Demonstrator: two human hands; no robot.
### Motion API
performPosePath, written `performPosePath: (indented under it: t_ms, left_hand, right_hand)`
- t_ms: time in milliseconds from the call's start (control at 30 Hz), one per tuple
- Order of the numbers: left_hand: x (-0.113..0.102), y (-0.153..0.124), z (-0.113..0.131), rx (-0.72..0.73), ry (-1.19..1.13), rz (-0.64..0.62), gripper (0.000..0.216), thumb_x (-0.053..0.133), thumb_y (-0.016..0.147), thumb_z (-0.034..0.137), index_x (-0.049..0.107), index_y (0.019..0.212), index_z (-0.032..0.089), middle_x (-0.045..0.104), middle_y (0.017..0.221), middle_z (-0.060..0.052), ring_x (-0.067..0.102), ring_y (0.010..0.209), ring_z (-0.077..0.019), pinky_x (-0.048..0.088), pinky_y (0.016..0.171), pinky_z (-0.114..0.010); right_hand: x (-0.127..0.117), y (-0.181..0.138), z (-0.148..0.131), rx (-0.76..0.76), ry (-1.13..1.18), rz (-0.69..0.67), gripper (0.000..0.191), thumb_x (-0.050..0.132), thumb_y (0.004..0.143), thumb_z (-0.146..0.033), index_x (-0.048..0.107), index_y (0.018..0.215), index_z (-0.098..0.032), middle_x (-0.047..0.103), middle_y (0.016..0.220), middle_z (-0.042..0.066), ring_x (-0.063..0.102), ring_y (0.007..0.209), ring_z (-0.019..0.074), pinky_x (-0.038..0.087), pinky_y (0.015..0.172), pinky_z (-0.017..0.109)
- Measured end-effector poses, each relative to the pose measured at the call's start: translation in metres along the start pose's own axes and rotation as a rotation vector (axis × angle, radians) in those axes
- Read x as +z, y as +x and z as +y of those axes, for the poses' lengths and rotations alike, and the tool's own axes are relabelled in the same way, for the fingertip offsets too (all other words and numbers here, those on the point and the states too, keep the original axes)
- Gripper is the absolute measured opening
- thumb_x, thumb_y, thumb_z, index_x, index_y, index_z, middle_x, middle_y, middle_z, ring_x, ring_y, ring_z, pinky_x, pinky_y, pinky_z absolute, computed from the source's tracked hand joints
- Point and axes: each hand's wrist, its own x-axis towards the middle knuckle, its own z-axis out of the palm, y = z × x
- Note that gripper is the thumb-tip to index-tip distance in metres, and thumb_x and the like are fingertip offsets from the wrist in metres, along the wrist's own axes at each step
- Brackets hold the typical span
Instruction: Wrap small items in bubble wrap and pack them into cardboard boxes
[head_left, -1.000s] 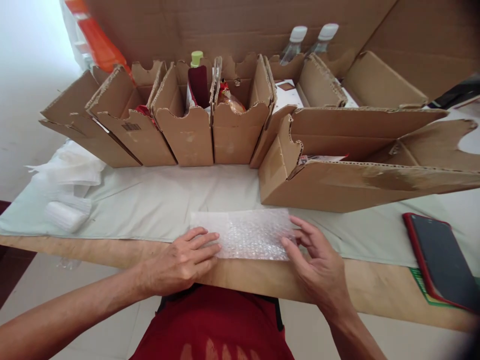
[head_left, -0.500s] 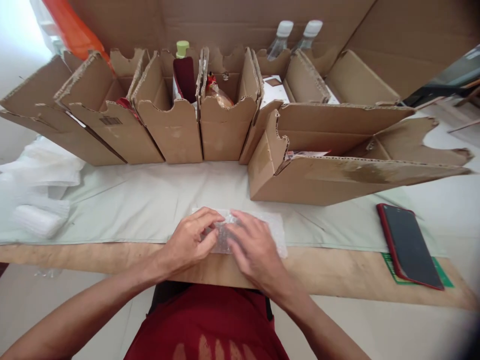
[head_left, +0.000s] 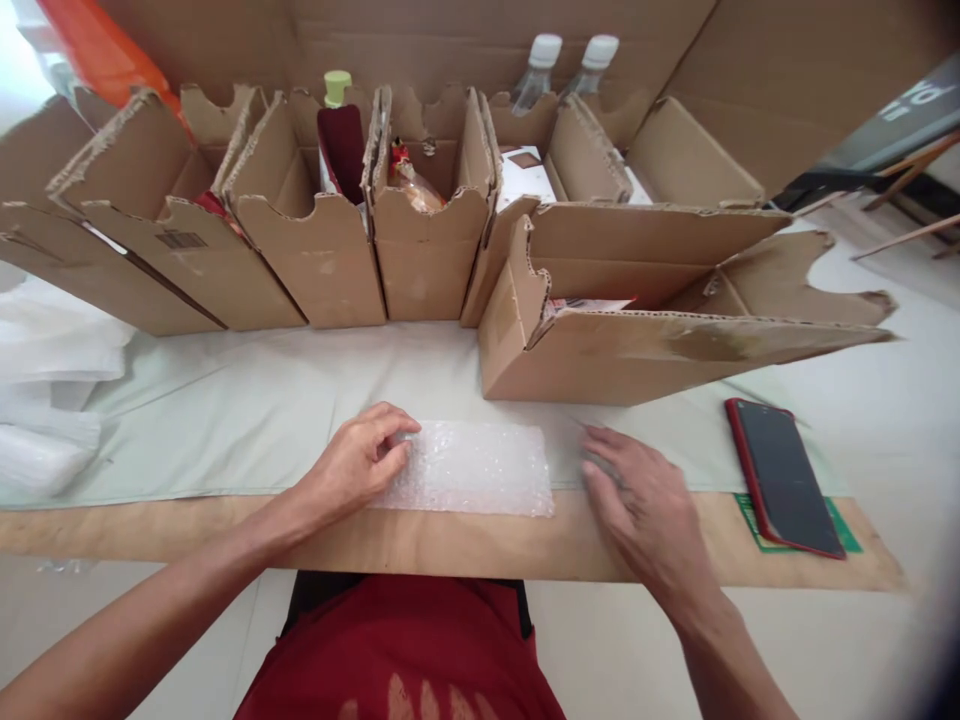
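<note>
Head view looks down on a table with a pale cloth along its near part. A sheet of bubble wrap lies flat at the near edge of the cloth, straight in front of the person's red shirt. The left hand rests on the sheet's left end, its fingers curled loosely and pressing down on the wrap, gripping nothing. The right hand lies just beside the sheet's right end, apart from it, palm down on the cloth with its fingers slightly spread and nothing in them.

Behind the sheet stands a low open cardboard box, its flaps spread wide. To its left runs a row of narrow cardboard boxes standing side by side; one holds a dark red carton with a green-capped bottle behind it, the next a wrapped packet. Two clear bottles with white caps stand at the back. A phone in a red case lies to the right on a green mat, well apart from the right hand. White foam wrapping is piled at the far left.
</note>
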Motion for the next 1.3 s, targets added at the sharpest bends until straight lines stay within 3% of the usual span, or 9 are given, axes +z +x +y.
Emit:
performPosePath:
  t_ms: [200, 367, 567, 700, 833, 933, 1033, 1200, 1300]
  left_hand:
    - [0.000, 0.004, -0.009, 0.123, 0.650, 0.084, 0.024, 0.059, 0.087, 0.014, 0.070, 0.108, 0.015, 0.068, 0.118, -0.016, 0.064, 0.099, -0.0312, 0.058, 0.082, -0.046]
    - [-0.005, 0.008, -0.008, 0.204, 0.582, 0.063, 0.014, 0.054, 0.085, 0.008, 0.062, 0.078, 0.018, 0.072, 0.105, -0.012, 0.064, 0.091, -0.0270, 0.057, 0.077, -0.042]
    - [-0.041, -0.008, 0.030, 0.344, 0.412, 0.472, 0.030, 0.060, 0.089, 0.007, 0.061, 0.113, 0.025, 0.071, 0.091, 0.000, 0.068, 0.093, -0.0221, 0.055, 0.088, -0.041]
    - [-0.039, -0.035, 0.018, 0.486, 0.496, 0.266, 0.036, 0.058, 0.087, 0.001, 0.065, 0.113, 0.024, 0.073, 0.097, -0.004, 0.066, 0.111, -0.0275, 0.051, 0.099, -0.048]
    - [-0.028, -0.054, 0.000, 0.404, 0.344, 0.007, 0.027, 0.058, 0.086, 0.006, 0.068, 0.107, 0.020, 0.072, 0.099, -0.007, 0.066, 0.108, -0.0265, 0.050, 0.106, -0.052]
    - [-0.026, -0.050, 0.003, 0.343, 0.238, 0.114, 0.025, 0.059, 0.088, 0.008, 0.068, 0.108, 0.020, 0.071, 0.099, -0.007, 0.067, 0.102, -0.0237, 0.056, 0.094, -0.043]
    - [-0.021, -0.034, 0.012, 0.291, 0.173, 0.229, 0.023, 0.054, 0.093, 0.007, 0.068, 0.106, 0.020, 0.070, 0.099, -0.006, 0.069, 0.093, -0.0183, 0.058, 0.080, -0.031]
    - [-0.009, -0.013, 0.001, 0.098, 0.077, 0.174, 0.022, 0.052, 0.093, 0.013, 0.072, 0.101, 0.018, 0.071, 0.089, -0.004, 0.067, 0.070, -0.0135, 0.055, 0.064, -0.026]
    - [-0.009, -0.010, -0.014, -0.051, -0.020, 0.148, 0.019, 0.054, 0.091, 0.018, 0.073, 0.093, 0.019, 0.071, 0.081, -0.002, 0.064, 0.064, -0.0128, 0.052, 0.056, -0.024]
  right_hand:
    - [0.036, 0.033, -0.028, -0.044, -0.030, -0.063, 0.021, 0.053, 0.095, -0.026, 0.070, 0.104, -0.019, 0.072, 0.124, 0.015, 0.066, 0.110, 0.0352, 0.049, 0.087, 0.050]
    - [0.018, 0.034, -0.034, -0.059, 0.160, 0.014, 0.010, 0.056, 0.096, -0.025, 0.061, 0.088, -0.024, 0.076, 0.108, 0.007, 0.070, 0.099, 0.0274, 0.049, 0.085, 0.045]
    - [-0.032, 0.036, -0.057, -0.169, 0.373, 0.223, 0.021, 0.058, 0.092, -0.008, 0.057, 0.097, -0.029, 0.074, 0.102, 0.003, 0.069, 0.110, 0.0255, 0.052, 0.094, 0.047]
    - [-0.025, 0.014, -0.048, -0.274, 0.289, 0.073, 0.026, 0.054, 0.091, -0.005, 0.059, 0.100, -0.028, 0.076, 0.105, 0.002, 0.069, 0.114, 0.0283, 0.053, 0.091, 0.048]
    - [-0.013, -0.012, -0.027, -0.280, 0.245, -0.129, 0.028, 0.052, 0.092, -0.009, 0.062, 0.110, -0.028, 0.077, 0.110, 0.003, 0.070, 0.112, 0.0289, 0.053, 0.088, 0.048]
    - [-0.013, -0.007, -0.027, -0.216, 0.236, -0.078, 0.024, 0.054, 0.095, -0.013, 0.062, 0.112, -0.027, 0.076, 0.108, 0.005, 0.070, 0.110, 0.0279, 0.053, 0.089, 0.047]
    - [-0.004, 0.020, -0.059, -0.238, 0.242, -0.041, 0.029, 0.053, 0.097, -0.012, 0.060, 0.121, -0.026, 0.075, 0.115, 0.007, 0.069, 0.113, 0.0262, 0.054, 0.093, 0.046]
    - [0.039, 0.056, -0.125, -0.445, 0.230, -0.295, 0.032, 0.052, 0.097, -0.014, 0.063, 0.127, -0.021, 0.064, 0.142, 0.011, 0.060, 0.130, 0.0272, 0.052, 0.103, 0.046]
    - [0.049, 0.044, -0.105, -0.470, 0.152, -0.357, 0.033, 0.055, 0.099, -0.023, 0.063, 0.130, -0.020, 0.061, 0.146, 0.012, 0.056, 0.135, 0.0293, 0.050, 0.105, 0.049]
